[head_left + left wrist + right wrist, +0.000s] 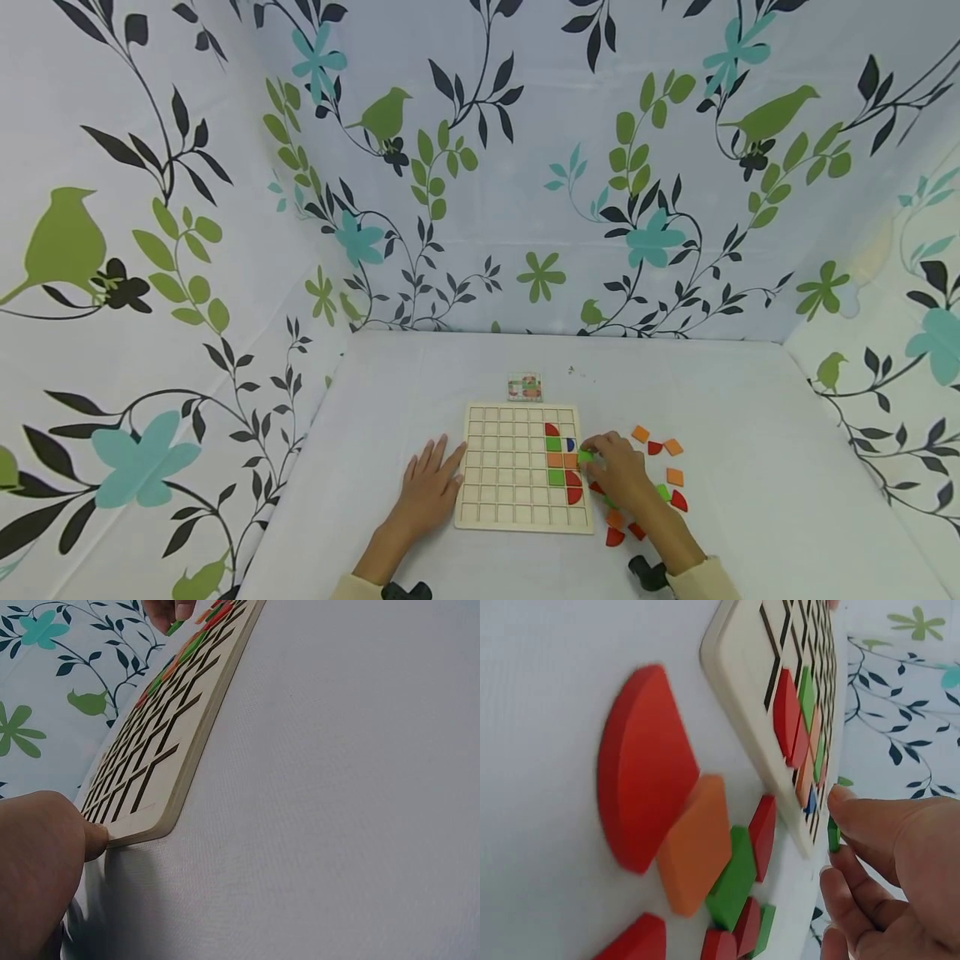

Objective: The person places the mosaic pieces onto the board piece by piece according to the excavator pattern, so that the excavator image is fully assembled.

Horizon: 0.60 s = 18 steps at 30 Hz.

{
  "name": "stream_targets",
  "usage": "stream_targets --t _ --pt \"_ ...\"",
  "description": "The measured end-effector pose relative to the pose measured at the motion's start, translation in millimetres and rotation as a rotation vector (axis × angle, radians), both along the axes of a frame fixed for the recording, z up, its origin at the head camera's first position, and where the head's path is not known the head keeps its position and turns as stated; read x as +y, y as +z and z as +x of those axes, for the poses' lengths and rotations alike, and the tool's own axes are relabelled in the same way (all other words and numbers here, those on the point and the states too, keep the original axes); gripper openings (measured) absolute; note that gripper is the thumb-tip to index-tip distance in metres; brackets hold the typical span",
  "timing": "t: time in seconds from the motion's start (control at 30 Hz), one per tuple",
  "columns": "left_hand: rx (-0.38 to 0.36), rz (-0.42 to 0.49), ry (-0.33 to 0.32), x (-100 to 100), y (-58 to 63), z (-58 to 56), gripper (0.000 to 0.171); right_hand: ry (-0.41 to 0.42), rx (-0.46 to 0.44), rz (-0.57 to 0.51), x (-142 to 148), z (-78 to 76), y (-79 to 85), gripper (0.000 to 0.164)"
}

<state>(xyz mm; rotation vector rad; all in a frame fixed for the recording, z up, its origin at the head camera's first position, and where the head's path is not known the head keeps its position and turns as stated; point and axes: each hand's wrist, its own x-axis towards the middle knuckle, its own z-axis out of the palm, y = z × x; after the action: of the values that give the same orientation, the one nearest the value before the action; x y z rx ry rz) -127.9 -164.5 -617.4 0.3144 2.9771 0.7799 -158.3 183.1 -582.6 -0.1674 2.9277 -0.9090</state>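
Note:
A wooden grid board [510, 492] lies on the table, with red, green, orange and blue pieces set in its right columns. My right hand [618, 471] pinches a green square tile [834, 834] between thumb and fingers, beside the board's right edge. In the head view that tile overlaps the edge. My left hand [429, 492] rests flat at the board's left side, fingers extended. The left wrist view shows its thumb [96, 840] touching the board's corner. Under and around the right hand lie loose pieces, among them a red quarter-circle [649, 772] and an orange square [696, 847].
Behind the board lies a small pattern card [525, 387]. Several loose orange squares [675, 477], red pieces [678, 501] and green ones are scattered to the right. A patterned cloth [525, 183] hangs behind the white table [375, 400].

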Motion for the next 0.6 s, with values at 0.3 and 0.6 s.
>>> stream_targets --t 0.3,0.6 --pt "0.006 -0.004 -0.008 0.9 1.5 -0.4 0.051 0.116 0.047 0.012 -19.5 17.1 -2.6 0.025" --pt "-0.019 -0.019 0.005 1.3 -0.1 -1.3 0.052 0.178 0.038 0.013 -26.3 29.4 -3.8 0.02"
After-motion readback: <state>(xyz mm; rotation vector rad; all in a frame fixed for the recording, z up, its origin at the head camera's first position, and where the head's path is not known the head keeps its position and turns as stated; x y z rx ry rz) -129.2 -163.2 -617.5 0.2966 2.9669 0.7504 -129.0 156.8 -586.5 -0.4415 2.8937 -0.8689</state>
